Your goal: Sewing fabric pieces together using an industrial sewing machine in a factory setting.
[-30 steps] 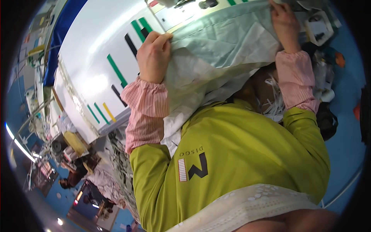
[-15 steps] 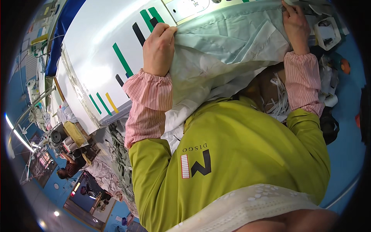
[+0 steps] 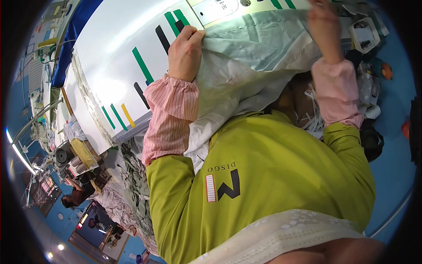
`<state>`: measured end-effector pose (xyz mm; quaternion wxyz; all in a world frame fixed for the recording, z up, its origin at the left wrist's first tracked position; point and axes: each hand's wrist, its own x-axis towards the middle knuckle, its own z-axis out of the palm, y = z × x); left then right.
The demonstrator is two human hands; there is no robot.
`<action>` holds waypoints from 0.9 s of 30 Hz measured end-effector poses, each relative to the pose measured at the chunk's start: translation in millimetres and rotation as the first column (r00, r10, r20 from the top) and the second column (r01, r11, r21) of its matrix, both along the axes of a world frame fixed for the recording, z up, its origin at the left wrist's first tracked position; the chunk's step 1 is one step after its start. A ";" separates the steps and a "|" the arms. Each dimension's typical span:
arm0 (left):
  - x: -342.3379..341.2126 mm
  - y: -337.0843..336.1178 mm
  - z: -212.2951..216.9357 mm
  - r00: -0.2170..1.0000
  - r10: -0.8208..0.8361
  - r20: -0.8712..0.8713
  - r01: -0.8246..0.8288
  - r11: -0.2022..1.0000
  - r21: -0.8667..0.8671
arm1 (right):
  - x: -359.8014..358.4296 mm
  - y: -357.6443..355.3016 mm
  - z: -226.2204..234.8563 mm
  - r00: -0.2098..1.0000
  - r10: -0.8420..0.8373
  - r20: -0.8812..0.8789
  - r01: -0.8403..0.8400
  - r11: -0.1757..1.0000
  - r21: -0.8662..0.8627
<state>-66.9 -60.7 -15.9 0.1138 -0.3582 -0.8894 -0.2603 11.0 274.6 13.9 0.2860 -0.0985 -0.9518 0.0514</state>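
A pale mint-green cloth (image 3: 259, 39) with a stitched, folded edge along its top lies over the near side of the white worktable (image 3: 110, 48). Its lower part, lighter and faintly patterned, hangs down toward my lap. My left hand (image 3: 185, 55) is closed on the cloth's upper left corner, fingertips pinched. Up at the top right, my right hand (image 3: 324, 28) is smeared by motion near the cloth's right end, so its fingers cannot be read. Just beyond the cloth's top edge is a light metal machine plate (image 3: 215, 9).
Green, black and yellow tape strips (image 3: 141, 64) mark the tabletop. At the right stands a white open box (image 3: 365, 35), with a white spool (image 3: 372, 112) below. White strips (image 3: 313, 110) hang under the cloth. Heaped grey-green fabric (image 3: 134, 171) lies left; another person (image 3: 77, 196) is farther off.
My right hand has come off the cloth's right corner and moved a little left, now blurred. The left hand keeps its pinch, shifted slightly right in the picture.
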 end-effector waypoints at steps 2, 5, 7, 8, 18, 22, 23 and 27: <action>-0.1 -0.3 -1.3 1.000 -0.004 0.004 0.004 1.000 -0.002 | -9.6 -59.4 -15.6 0.929 0.337 0.156 -0.323 0.940 -0.107; -1.4 -0.7 -2.7 1.000 -0.007 -0.007 0.006 1.000 -0.003 | -27.9 -127.5 -42.3 0.732 0.679 -0.052 -0.681 0.728 -0.084; -0.9 -0.8 -3.1 1.000 -0.008 -0.007 0.008 1.000 -0.009 | -33.2 -137.4 -51.6 0.754 0.656 -0.034 -0.656 0.750 -0.084; -0.5 -0.4 -3.0 1.000 -0.011 -0.006 0.011 1.000 0.003 | -35.0 -139.9 -53.4 0.764 0.644 -0.041 -0.645 0.762 -0.061; -14.9 40.3 -7.3 0.998 -0.056 -0.007 0.056 0.998 0.015 | -31.9 -96.1 -24.0 0.725 0.686 -0.059 -0.687 0.713 -0.141; -27.6 57.6 -9.8 0.999 -0.039 -0.016 0.040 0.998 0.049 | -43.3 -78.0 -24.2 0.731 0.683 -0.009 -0.672 0.717 -0.186; -30.5 60.5 -10.4 0.999 -0.038 -0.007 0.038 0.998 0.040 | -46.9 -74.4 -25.5 0.733 0.679 0.043 -0.659 0.725 -0.203; -39.5 65.9 -12.6 0.997 -0.008 -0.081 0.018 0.992 0.122 | -62.3 -64.6 -36.7 0.724 0.684 0.092 -0.665 0.727 -0.172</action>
